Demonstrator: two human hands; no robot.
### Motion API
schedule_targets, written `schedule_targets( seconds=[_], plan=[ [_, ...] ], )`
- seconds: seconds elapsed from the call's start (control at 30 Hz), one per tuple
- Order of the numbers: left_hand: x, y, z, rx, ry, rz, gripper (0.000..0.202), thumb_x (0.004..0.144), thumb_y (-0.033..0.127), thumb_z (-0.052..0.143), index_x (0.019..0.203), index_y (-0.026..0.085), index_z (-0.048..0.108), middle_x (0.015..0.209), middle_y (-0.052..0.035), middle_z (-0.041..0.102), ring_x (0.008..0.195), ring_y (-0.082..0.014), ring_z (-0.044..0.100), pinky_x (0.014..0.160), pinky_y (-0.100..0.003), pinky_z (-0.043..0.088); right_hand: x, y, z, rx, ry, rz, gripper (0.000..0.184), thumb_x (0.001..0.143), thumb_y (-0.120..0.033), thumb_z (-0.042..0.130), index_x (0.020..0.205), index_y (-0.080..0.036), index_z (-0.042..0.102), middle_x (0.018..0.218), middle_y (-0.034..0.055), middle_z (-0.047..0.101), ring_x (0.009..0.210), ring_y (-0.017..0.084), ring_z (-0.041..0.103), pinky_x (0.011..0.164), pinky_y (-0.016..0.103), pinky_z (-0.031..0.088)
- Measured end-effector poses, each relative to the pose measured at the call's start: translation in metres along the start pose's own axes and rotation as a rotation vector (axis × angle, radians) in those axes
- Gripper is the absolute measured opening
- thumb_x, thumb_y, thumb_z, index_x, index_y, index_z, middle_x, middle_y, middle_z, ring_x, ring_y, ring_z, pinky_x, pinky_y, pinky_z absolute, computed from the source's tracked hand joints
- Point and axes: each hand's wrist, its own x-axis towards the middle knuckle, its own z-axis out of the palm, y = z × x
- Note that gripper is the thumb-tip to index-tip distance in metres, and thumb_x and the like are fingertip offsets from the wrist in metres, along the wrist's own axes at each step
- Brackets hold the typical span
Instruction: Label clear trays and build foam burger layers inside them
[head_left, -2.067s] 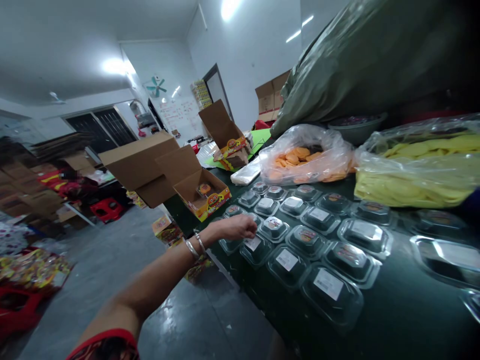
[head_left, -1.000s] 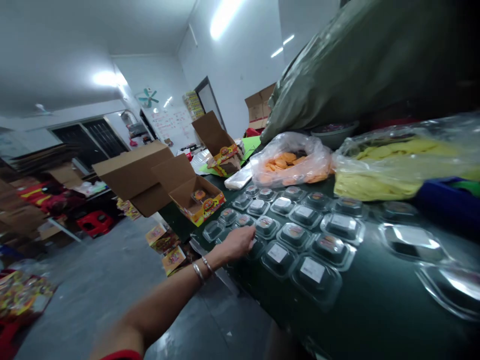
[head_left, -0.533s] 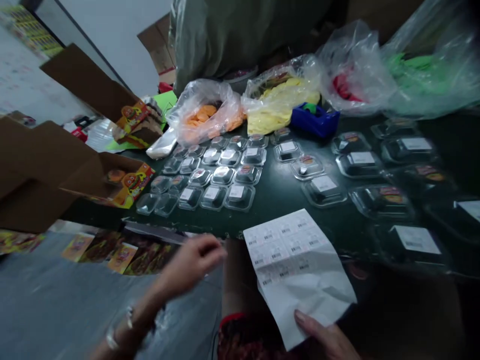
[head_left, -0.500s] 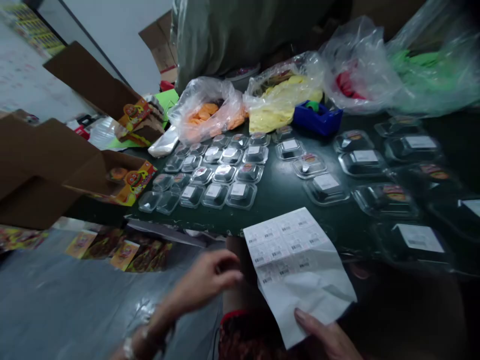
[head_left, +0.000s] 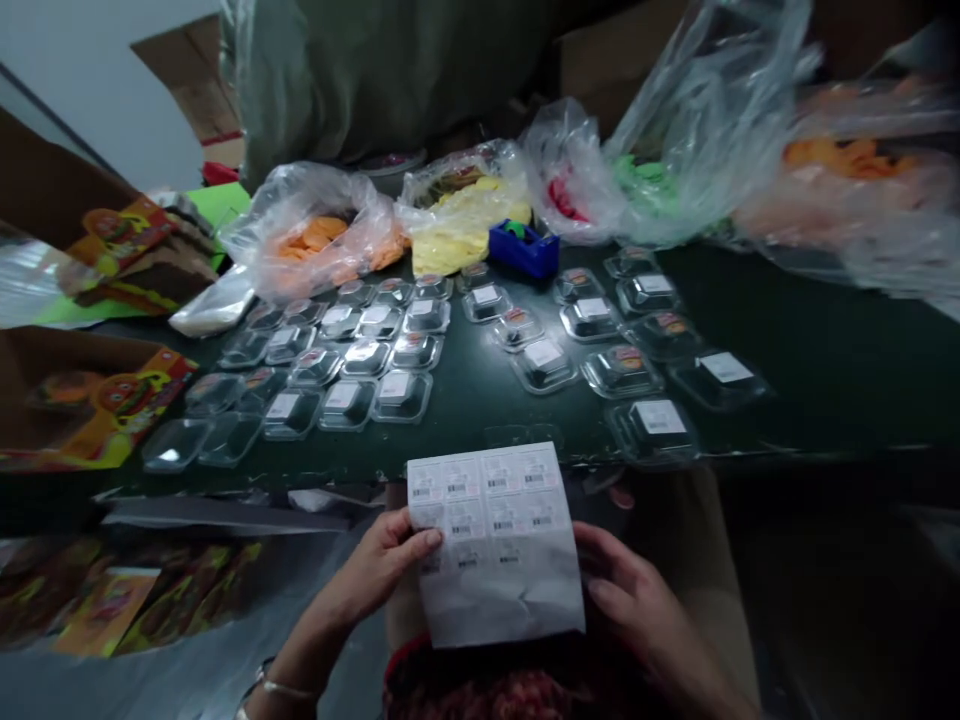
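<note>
A sheet of white barcode stickers is held low in front of the table's near edge, its printed rows at the top and its lower part blank and creased. My left hand grips its left edge, thumb on the front face and fingers behind. Along the right edge, my right hand has its fingers bent round the paper's border, the fingertips partly hidden. Beyond the sheet, clear plastic clamshell boxes stand in rows, several topped with white stickers and others with a coloured round label.
Plastic bags with orange, yellow, red and green pieces line the back of the dark green table. A blue tape dispenser sits before them. Printed cartons are at left.
My left hand has come in to grip the sheet's left edge. My right hand has shifted from the bottom to the right edge, and the sheet hangs straighter. The view has turned right.
</note>
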Motion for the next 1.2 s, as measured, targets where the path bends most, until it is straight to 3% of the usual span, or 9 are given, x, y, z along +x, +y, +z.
schedule_targets(
  seconds=[0.1, 0.3, 0.43, 0.5, 0.67, 0.87, 1.0, 1.07, 1.2],
  plan=[
    [0.002, -0.004, 0.015, -0.073, 0.053, -0.047, 0.042, 0.069, 0.044, 0.076, 0.097, 0.013, 0.072, 0.096, -0.0099, 0.073, 0.09, -0.0249, 0.065, 0.085, -0.037, 0.048, 0.014, -0.016, 0.026, -0.027, -0.03, -0.043, 0.054, 0.072, -0.043, 0.074, 0.119, -0.019, 0.064, 0.112, 0.0107, 0.069, 0.105, 0.028, 0.061, 0.09, 0.038, 0.048],
    [-0.004, -0.004, 0.016, -0.306, 0.146, -0.155, 0.048, 0.066, 0.046, 0.076, 0.097, 0.01, 0.068, 0.084, -0.0115, 0.071, 0.07, -0.0205, 0.064, 0.071, -0.033, 0.05, 0.023, -0.007, 0.044, 0.103, -0.174, 0.218, 0.041, 0.07, -0.044, 0.077, 0.1, -0.016, 0.074, 0.087, 0.0076, 0.074, 0.085, 0.024, 0.067, 0.079, 0.032, 0.051],
    [-0.026, 0.006, 0.0, 0.236, 0.607, 0.119, 0.026, 0.078, 0.039, 0.065, 0.089, 0.016, 0.061, 0.08, -0.004, 0.065, 0.071, -0.0158, 0.058, 0.067, -0.027, 0.047, 0.028, -0.006, 0.053, 0.087, -0.144, 0.21, 0.037, 0.073, -0.045, 0.075, 0.098, -0.017, 0.075, 0.086, 0.0071, 0.074, 0.083, 0.022, 0.067, 0.081, 0.032, 0.051],
    [-0.038, 0.01, 0.007, 0.569, 0.694, 0.376, 0.01, 0.084, 0.029, 0.059, 0.086, 0.018, 0.059, 0.078, -0.0019, 0.061, 0.071, -0.014, 0.056, 0.065, -0.024, 0.046, 0.029, -0.005, 0.059, 0.075, -0.145, 0.22, 0.039, 0.073, -0.047, 0.074, 0.098, -0.017, 0.075, 0.085, 0.007, 0.074, 0.082, 0.022, 0.066, 0.08, 0.032, 0.051],
    [-0.034, 0.015, 0.05, 1.102, 0.205, 0.783, 0.011, 0.091, 0.021, 0.05, 0.087, 0.017, 0.06, 0.078, -0.0042, 0.063, 0.072, -0.0159, 0.053, 0.064, -0.027, 0.044, 0.027, -0.006, 0.072, -0.173, -0.113, 0.206, 0.046, 0.073, -0.056, 0.069, 0.093, -0.016, 0.076, 0.084, 0.0072, 0.072, 0.08, 0.026, 0.064, 0.071, 0.033, 0.053],
    [-0.021, 0.031, 0.053, 1.304, -0.099, 0.599, 0.015, 0.093, 0.017, 0.047, 0.081, 0.016, 0.056, 0.079, -0.0031, 0.064, 0.071, -0.0149, 0.052, 0.067, -0.027, 0.042, 0.029, -0.022, 0.073, -0.473, -0.195, -0.011, 0.033, 0.083, -0.042, 0.056, 0.098, -0.019, 0.075, 0.086, 0.0065, 0.071, 0.086, 0.027, 0.062, 0.079, 0.035, 0.051],
    [-0.011, 0.05, 0.039, 1.22, -0.22, 0.504, 0.012, 0.089, 0.016, 0.05, 0.079, 0.015, 0.058, 0.08, -0.002, 0.064, 0.072, -0.0129, 0.053, 0.066, -0.024, 0.041, 0.03, -0.019, 0.066, -0.484, -0.144, 0.061, 0.034, 0.079, -0.043, 0.061, 0.1, -0.019, 0.075, 0.09, 0.0074, 0.071, 0.087, 0.028, 0.061, 0.076, 0.035, 0.05],
    [-0.003, 0.063, 0.027, 1.094, -0.127, 0.457, 0.011, 0.084, 0.015, 0.052, 0.075, 0.016, 0.058, 0.075, -0.0003, 0.062, 0.068, -0.0111, 0.053, 0.062, -0.022, 0.04, 0.03, -0.013, 0.064, -0.393, -0.147, 0.146, 0.037, 0.076, -0.048, 0.064, 0.093, -0.017, 0.076, 0.083, 0.006, 0.069, 0.08, 0.025, 0.06, 0.07, 0.031, 0.049],
    [0.002, 0.084, 0.013, 0.982, 0.44, 0.55, 0.016, 0.086, 0.016, 0.045, 0.075, 0.017, 0.056, 0.069, -0.0003, 0.058, 0.063, -0.0113, 0.05, 0.058, -0.023, 0.038, 0.037, -0.007, 0.067, -0.158, -0.047, 0.305, 0.041, 0.068, -0.052, 0.07, 0.083, -0.014, 0.074, 0.075, 0.0031, 0.066, 0.068, 0.017, 0.056, 0.059, 0.024, 0.044]
  ],
)
